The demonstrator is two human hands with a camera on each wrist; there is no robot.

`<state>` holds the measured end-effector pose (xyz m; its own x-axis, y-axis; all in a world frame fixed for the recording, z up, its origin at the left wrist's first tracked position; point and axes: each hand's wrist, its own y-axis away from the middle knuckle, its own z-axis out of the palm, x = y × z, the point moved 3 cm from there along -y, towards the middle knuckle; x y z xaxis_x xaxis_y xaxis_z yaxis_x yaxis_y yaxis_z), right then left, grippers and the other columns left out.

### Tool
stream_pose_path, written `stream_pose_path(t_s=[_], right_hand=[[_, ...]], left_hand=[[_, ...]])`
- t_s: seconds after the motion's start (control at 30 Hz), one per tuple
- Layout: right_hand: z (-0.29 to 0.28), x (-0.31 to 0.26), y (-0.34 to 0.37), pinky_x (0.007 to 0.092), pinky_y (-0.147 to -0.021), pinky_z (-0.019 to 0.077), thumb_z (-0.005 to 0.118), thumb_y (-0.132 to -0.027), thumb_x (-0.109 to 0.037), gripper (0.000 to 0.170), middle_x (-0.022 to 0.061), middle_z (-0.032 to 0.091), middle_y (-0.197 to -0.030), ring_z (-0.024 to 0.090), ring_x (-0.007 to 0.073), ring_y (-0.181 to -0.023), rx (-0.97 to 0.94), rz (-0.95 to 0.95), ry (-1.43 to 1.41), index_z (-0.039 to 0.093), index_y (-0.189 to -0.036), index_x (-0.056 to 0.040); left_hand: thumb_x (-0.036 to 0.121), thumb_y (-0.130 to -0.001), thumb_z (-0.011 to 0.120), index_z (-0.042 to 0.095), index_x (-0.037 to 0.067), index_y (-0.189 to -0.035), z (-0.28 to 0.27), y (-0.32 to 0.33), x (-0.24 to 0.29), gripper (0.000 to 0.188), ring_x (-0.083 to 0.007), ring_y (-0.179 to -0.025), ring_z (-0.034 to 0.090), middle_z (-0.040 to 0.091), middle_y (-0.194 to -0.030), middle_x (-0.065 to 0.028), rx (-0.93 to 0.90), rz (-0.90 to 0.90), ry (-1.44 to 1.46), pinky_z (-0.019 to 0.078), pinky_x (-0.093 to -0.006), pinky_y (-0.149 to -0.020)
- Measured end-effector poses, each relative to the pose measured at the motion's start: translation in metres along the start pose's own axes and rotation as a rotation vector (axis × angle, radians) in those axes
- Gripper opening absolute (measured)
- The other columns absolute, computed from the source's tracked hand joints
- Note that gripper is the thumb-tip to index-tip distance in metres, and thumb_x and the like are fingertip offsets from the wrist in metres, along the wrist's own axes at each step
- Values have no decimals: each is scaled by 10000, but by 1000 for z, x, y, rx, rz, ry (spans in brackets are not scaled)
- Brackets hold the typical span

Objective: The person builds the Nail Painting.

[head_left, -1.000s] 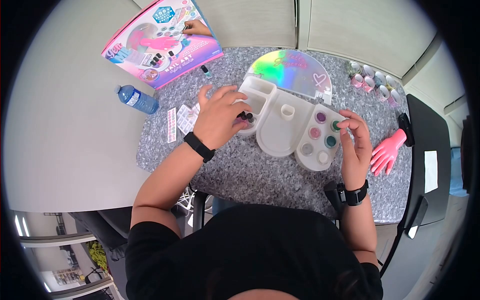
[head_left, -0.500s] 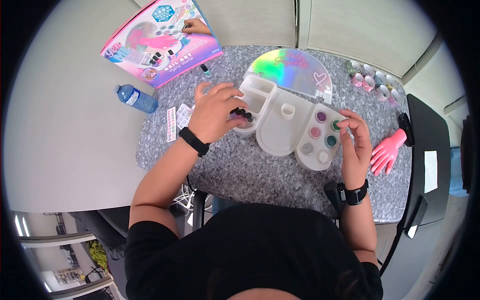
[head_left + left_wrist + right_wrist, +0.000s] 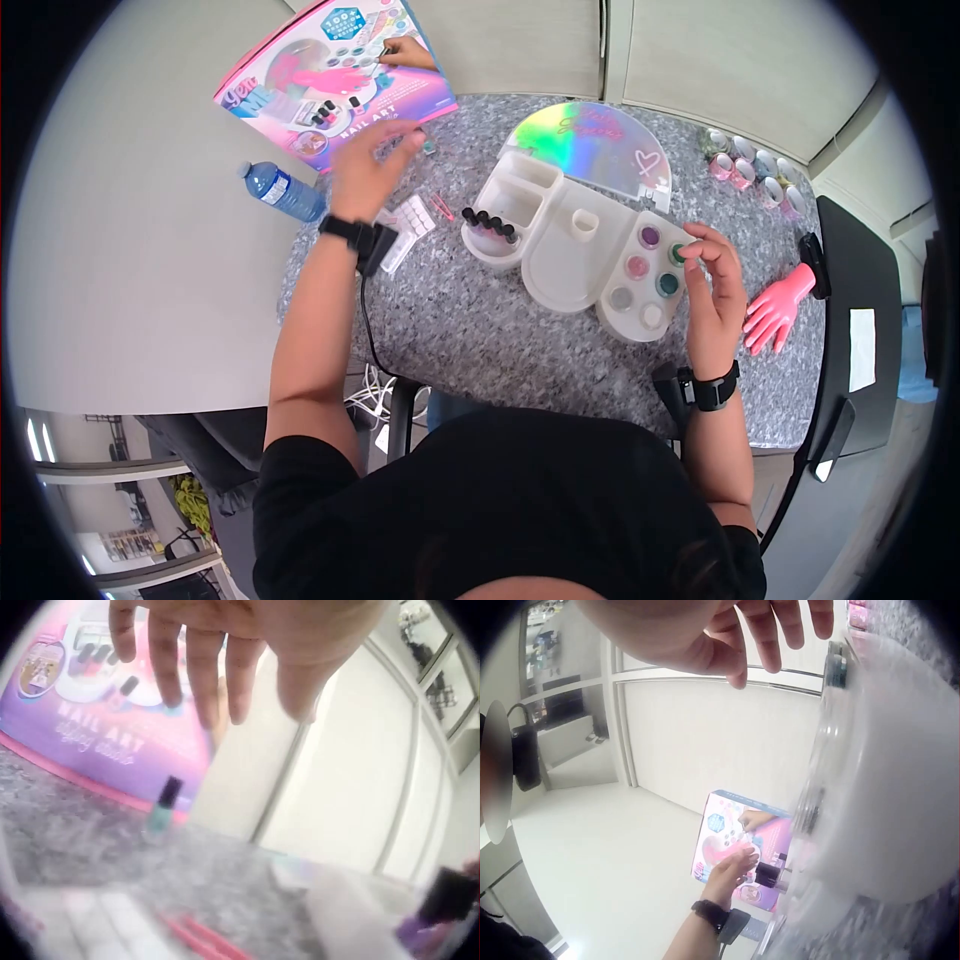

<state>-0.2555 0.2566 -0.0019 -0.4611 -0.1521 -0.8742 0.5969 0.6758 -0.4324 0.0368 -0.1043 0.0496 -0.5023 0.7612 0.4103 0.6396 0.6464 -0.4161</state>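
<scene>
One small teal bottle with a black cap [image 3: 165, 805] stands on the grey speckled counter [image 3: 470, 330] by the pink-purple cardboard box [image 3: 340, 85]; I've got the left hand [image 3: 368, 172] hovering near it, fingers loose, gripping nothing. Right hand [image 3: 716, 290] has relaxed fingers by a round green pot [image 3: 677, 255] in the white plastic tray [image 3: 556, 280], can't tell if touching.

"What's blurred?"
"The left hand [image 3: 366, 172], partly hiding the teal bottle [image 3: 430, 148] toward the far left corner of the table [image 3: 450, 330]."
"And cut off?"
"The box [image 3: 345, 75], by the head view's top edge."
</scene>
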Motion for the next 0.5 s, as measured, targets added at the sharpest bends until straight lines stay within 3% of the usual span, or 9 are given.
stream_pose_path(t_s=[0.03, 0.07, 0.13, 0.23, 0.37, 0.4, 0.47, 0.5], right_hand=[[1, -1, -1, 435, -1171, 438, 655, -1019, -44, 102, 151, 696, -1388, 628, 301, -1330, -8, -17, 25, 719, -1098, -47], [2, -2, -1, 435, -1171, 438, 655, -1019, -44, 102, 151, 696, -1388, 628, 301, -1330, -13, -24, 24, 719, -1098, -47], [4, -5, 0, 435, -1170, 438, 660, -1021, -51, 95, 148, 697, -1384, 626, 296, -1330, -23, -31, 28, 717, -1096, -46], [2, -1, -1, 434, -1176, 434, 660, -1023, -51, 91, 146, 697, -1386, 624, 292, -1333, -5, -13, 13, 715, -1095, -45], [0, 4, -2, 434, -1182, 429, 662, -1024, -49, 89, 144, 696, -1391, 621, 290, -1338, 3, 18, -3, 716, -1095, -46], [0, 3, -1, 434, -1184, 427, 661, -1026, -49, 89, 143, 696, -1394, 621, 292, -1340, 9, 21, -18, 717, -1095, -48], [2, 3, 0, 435, -1186, 425, 660, -1028, -48, 89, 143, 695, -1398, 620, 293, -1342, 20, 36, -39, 719, -1095, -50], [2, 0, 0, 435, -1188, 424, 658, -1029, -49, 91, 144, 695, -1402, 619, 295, -1344, 4, 10, -6, 720, -1096, -51]], left_hand=[[398, -901, 880, 797, 141, -1292, -1, -7, -15, 475, -302, -1218, 757, 816, -1260, -92, 93, -146, 1, 556, -423, -1071], [398, -901, 880, 797, 141, -1292, 4, -14, -24, 475, -302, -1218, 757, 816, -1260, -92, 101, -150, 1, 556, -423, -1071], [505, -940, 824, 812, 131, -1251, 19, -24, -34, 487, -261, -1244, 750, 816, -1266, -82, -21, -219, -249, 545, -418, -1086], [547, -932, 804, 817, 110, -1206, 36, -36, -37, 516, -249, -1193, 772, 832, -1201, -72, -132, -318, -476, 562, -417, -1056], [276, -947, 832, 814, 78, -1164, 17, -25, -30, 295, -222, -1040, 808, 844, -1067, -93, 16, -205, -243, 593, -392, -932], [276, -947, 832, 814, 78, -1164, 5, -18, -24, 295, -222, -1040, 808, 844, -1067, -93, 15, -207, -245, 593, -392, -932], [118, -939, 821, 813, 40, -1134, -26, 4, 9, 210, -193, -1001, 797, 842, -1043, -89, 103, 1, -92, 586, -353, -896], [97, -938, 816, 816, 27, -1118, -38, 18, 32, 194, -183, -955, 777, 840, -1029, -83, 86, 9, -38, 581, -345, -884]])
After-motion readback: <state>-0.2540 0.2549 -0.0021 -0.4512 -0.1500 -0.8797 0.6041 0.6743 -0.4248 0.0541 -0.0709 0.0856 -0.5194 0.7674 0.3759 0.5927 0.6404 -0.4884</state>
